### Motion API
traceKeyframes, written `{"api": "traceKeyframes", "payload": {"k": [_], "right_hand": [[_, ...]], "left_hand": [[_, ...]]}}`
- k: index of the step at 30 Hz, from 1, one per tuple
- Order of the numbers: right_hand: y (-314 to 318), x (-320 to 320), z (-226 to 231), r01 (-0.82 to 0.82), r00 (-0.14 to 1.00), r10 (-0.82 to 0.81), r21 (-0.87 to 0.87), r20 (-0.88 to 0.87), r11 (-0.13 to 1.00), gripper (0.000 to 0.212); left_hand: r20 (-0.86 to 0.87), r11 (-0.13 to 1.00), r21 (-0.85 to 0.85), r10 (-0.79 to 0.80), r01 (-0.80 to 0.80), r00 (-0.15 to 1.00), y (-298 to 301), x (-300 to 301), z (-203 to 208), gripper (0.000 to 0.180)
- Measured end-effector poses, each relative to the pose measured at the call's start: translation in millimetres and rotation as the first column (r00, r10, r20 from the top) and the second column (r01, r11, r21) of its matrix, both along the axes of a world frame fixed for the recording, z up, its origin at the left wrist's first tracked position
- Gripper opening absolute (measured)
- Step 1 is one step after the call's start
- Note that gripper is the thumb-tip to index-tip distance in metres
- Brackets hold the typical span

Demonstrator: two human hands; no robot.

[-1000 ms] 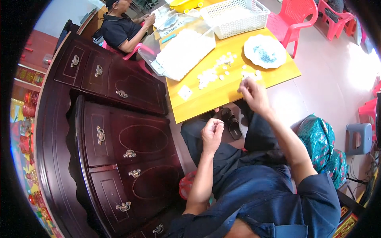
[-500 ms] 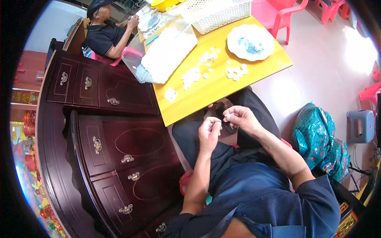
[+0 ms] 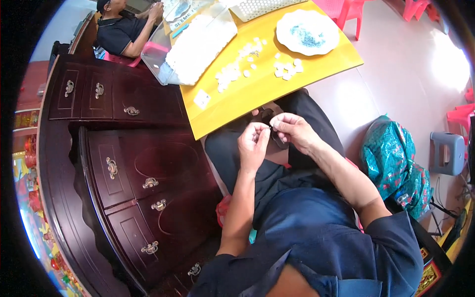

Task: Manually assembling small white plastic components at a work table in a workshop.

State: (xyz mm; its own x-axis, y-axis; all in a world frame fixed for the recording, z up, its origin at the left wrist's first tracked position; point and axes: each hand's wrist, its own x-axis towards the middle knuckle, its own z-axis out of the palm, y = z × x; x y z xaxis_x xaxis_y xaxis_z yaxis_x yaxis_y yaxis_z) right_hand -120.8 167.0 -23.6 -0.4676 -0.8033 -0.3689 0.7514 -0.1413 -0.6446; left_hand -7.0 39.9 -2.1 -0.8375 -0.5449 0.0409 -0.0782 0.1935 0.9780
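My left hand and my right hand meet over my lap, just off the near edge of the yellow table. Each is closed in a pinch, thumb against forefinger, and the fingertips nearly touch. Whatever sits between them is too small to make out. Beyond the hands, small white pieces lie scattered on the tabletop, with a second cluster of white pieces farther right. A scalloped white plate holds a heap of fine blue-green bits.
A clear plastic bin full of white pieces stands at the table's left, a perforated white basket behind. Another person sits at far left. Dark wooden drawers flank my left. A green bag and grey stool stand right.
My fingertips have come closer together, from a small gap to almost meeting. The whole view has shifted, so the table and hands appear higher and slightly farther left.
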Motion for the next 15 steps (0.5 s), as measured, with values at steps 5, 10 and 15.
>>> {"api": "traceKeyframes", "payload": {"k": [5,10,15], "right_hand": [[0.9,2.6,5.7,-0.027,0.988,0.028,0.012,-0.15,1.0,0.007],[0.2,4.6,7.2,-0.018,0.974,0.021,0.018,-0.226,1.0,0.006],[0.9,5.4,8.5,-0.005,0.962,0.004,-0.005,-0.274,1.0,0.005]], "left_hand": [[0.02,1.0,0.023,0.016,-0.017,1.0,-1.5,0.5,6.9,0.003],[0.062,1.0,-0.014,0.015,-0.014,0.998,-5.0,2.0,10.4,0.003],[0.078,1.0,-0.028,0.008,-0.006,0.997,-7.1,3.0,5.3,0.004]]}}
